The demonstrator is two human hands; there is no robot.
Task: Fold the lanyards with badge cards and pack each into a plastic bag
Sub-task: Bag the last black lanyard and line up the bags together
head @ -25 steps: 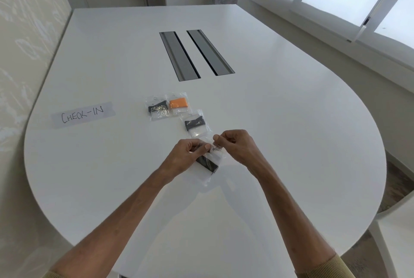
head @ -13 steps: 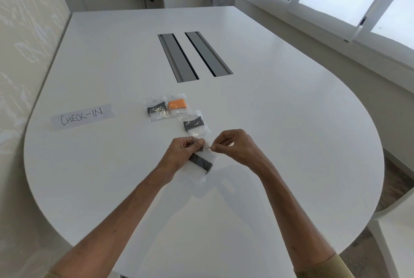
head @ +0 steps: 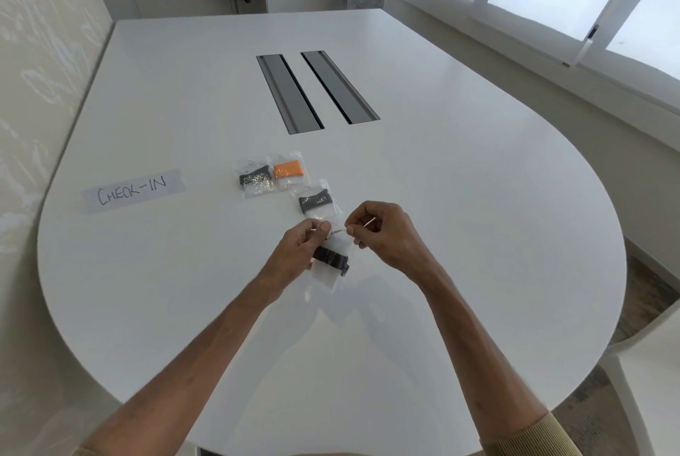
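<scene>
A white table (head: 478, 235) fills the frame, with two grey slots (head: 316, 87) at upper centre and a tape label (head: 132, 190) reading CHECK-IN at middle left. Just above the hands lie three packed bags: a dark-filled bag (head: 254, 179), an orange-filled bag (head: 289, 170) touching its right side, and a third bag (head: 314, 200) nearest the hands, its lower end hidden behind them.

At the centre of the frame hangs a clear bag (head: 331, 279) with a folded black lanyard (head: 331, 260) across its middle.

The left hand (head: 300, 251) and the right hand (head: 381, 235), fingers curled, each pinch the clear bag's top edge, one at either end.
</scene>
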